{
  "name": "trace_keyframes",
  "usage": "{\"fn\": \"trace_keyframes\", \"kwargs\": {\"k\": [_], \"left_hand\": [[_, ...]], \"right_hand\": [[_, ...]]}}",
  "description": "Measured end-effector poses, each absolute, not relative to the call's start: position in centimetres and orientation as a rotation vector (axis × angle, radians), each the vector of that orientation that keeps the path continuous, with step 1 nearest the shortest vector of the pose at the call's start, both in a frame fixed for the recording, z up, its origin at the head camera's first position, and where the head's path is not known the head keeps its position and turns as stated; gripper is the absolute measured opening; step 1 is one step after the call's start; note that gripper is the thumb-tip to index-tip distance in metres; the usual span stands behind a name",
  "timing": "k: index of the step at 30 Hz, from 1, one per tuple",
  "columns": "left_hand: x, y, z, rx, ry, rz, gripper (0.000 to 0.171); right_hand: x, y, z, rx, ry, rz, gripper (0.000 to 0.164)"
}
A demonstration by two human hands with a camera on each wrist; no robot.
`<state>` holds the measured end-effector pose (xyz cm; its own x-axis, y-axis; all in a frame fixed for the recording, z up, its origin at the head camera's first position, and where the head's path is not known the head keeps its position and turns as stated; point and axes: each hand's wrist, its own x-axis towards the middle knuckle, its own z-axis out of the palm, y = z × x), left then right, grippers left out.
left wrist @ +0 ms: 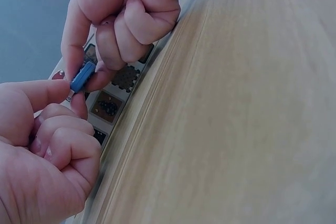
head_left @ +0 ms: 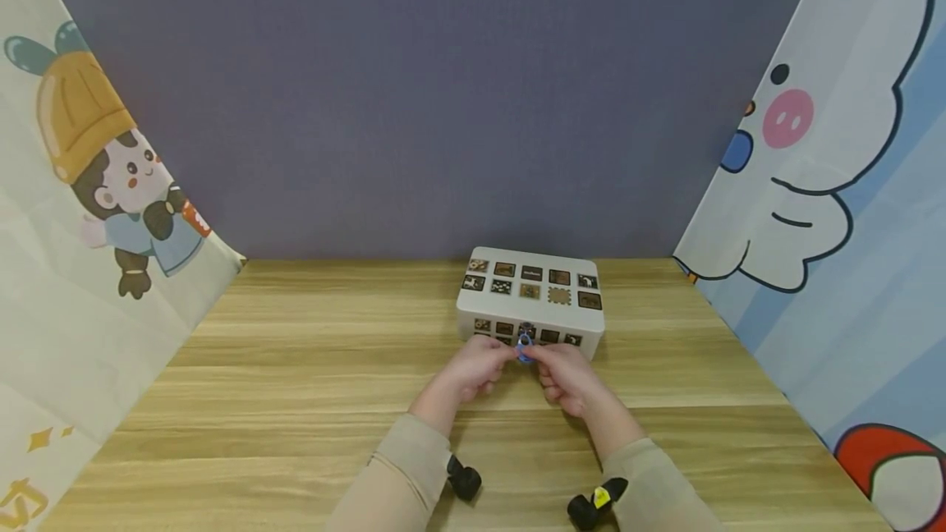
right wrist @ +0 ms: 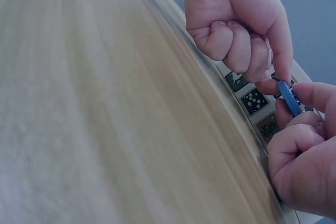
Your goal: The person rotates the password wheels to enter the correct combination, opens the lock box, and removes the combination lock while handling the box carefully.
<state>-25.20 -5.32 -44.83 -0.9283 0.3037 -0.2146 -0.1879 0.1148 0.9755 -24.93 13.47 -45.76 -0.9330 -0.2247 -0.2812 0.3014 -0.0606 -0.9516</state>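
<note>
Wood tbl (head_left: 296, 368) | lidded wht box (head_left: 548, 325), contents hidden | both hands (head_left: 479, 365) (head_left: 571, 376) pinch blue obj (left wrist: 83, 76)

We see a screened-off tabletop booth (head_left: 636, 146): beyond the wood-grain table (head_left: 296, 401) stands a grey panel (head_left: 414, 97); left of the table hangs a cartoon-printed sheet (head_left: 74, 286), right of it a second sheet (head_left: 872, 269).

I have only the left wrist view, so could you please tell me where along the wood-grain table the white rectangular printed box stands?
Observer: The white rectangular printed box stands right of the middle of the wood-grain table.
Operator: Thank you; what is printed on its top?
Observer: Two rows of five dark and brown squares.
Operator: Where along its front do the left hand and right hand pinch the small oblong blue item?
Observer: Near the middle.
</note>
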Motion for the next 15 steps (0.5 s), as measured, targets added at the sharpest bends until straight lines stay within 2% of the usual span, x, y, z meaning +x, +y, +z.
{"fn": "trace_keyframes", "kwargs": {"k": [8, 15], "left_hand": [[-25.1, -5.2, -44.6, 0.107, 2.023, 1.884, 0.021], [-25.2, -5.2, -44.8, 0.100, 2.038, 1.880, 0.022]], "right_hand": [[-25.0, 13.9, -45.4, 0.143, 1.756, -2.091, 0.032], [-25.1, 14.7, -45.2, 0.139, 1.719, -2.103, 0.030]]}}
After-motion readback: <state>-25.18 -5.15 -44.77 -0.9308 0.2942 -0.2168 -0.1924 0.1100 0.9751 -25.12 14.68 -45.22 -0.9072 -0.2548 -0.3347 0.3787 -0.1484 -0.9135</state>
